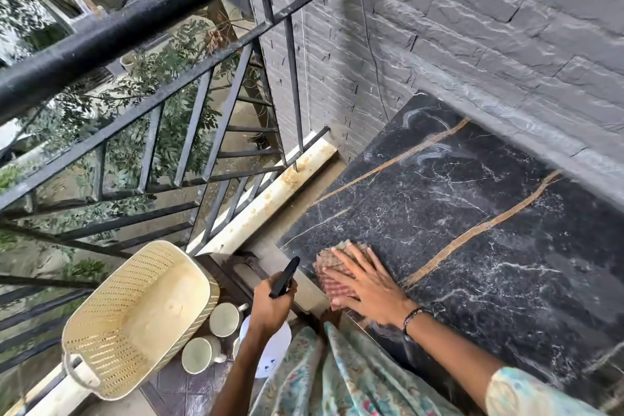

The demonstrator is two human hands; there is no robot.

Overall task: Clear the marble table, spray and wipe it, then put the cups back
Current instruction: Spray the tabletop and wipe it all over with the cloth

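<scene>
One hand (pixel 366 284) presses cloth (pixel 332 280) on marble table (pixel 472 213)

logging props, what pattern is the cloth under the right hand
Red and cream check, on the cloth in the head view.

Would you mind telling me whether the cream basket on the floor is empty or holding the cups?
Empty: the basket shows only bare interior, and the cups stand outside, beside it.

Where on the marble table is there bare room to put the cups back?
Nearly all of the marble table is bare, from the grey wall down to the cloth under the right hand. The crowded spot is by the basket, where the cups stand.
</scene>
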